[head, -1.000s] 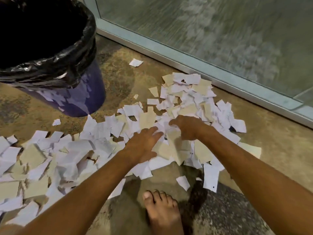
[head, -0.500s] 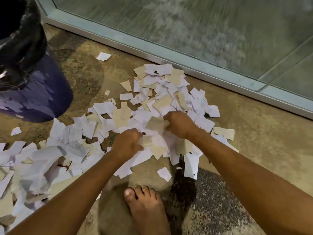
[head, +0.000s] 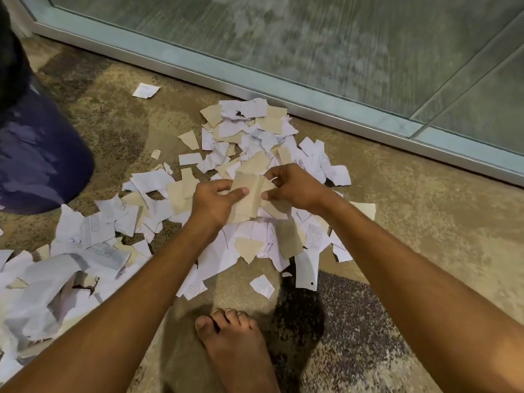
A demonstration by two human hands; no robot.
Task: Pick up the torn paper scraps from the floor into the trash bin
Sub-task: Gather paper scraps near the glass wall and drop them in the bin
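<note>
1. My left hand point(head: 215, 198) and my right hand point(head: 295, 188) meet over the middle of the scrap pile point(head: 255, 154) on the floor point(head: 425, 222).
2. Between them I hold a bunch of tan scraps point(head: 249, 194), lifted a little above the pile. My left thumb lies across its front and the fingers point(head: 219, 184) curl behind it.
3. My right hand pinches the other edge of that bunch, thumb below, fingers bent over the top.
4. The pile spreads out from my hands: white and tan pieces reach toward the glass door frame point(head: 283, 89) beyond it, and more lie on the near side, toward my bare foot point(head: 235, 350).
5. A second, looser spread of white scraps point(head: 71, 265) runs off to the left of the pile, under my left forearm.
6. The trash bin point(head: 39, 160), dark blue with a black liner at its top, stands left of the pile, apart from it and partly cut off by the picture's edge.
7. One white scrap point(head: 146, 90) lies alone between the bin and the door frame.
</note>
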